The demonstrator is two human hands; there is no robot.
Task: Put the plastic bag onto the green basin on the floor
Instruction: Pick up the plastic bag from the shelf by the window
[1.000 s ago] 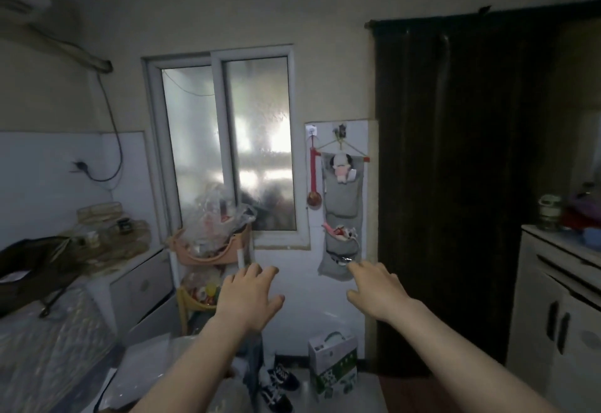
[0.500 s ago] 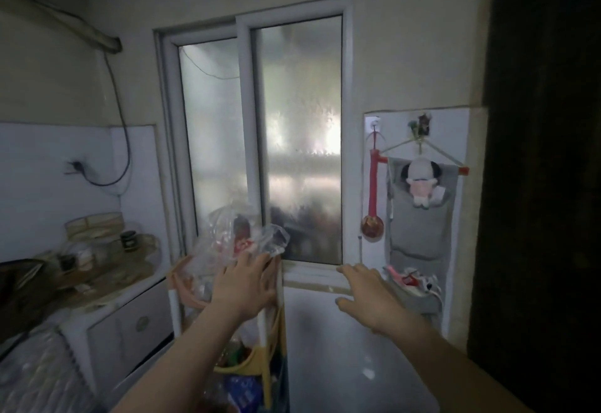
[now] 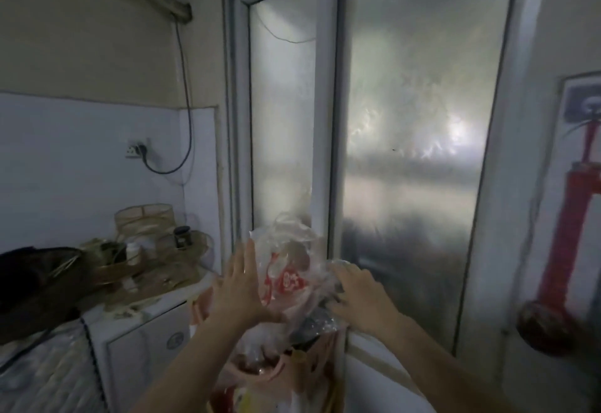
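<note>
Crumpled clear plastic bag (image 3: 286, 279) with red print, just before the frosted window (image 3: 406, 152), between both hands, left hand (image 3: 239, 285) and right hand (image 3: 359, 298) flat against its sides, fingers spread, neither grip clenched

Both hands (image 3: 240, 285) around plastic bag (image 3: 286, 279)

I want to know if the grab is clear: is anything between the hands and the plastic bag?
Nothing visible is. The left hand and right hand already press the plastic bag from either side, above the peach rack basket. The green basin is out of view, so that path cannot be judged.
</note>
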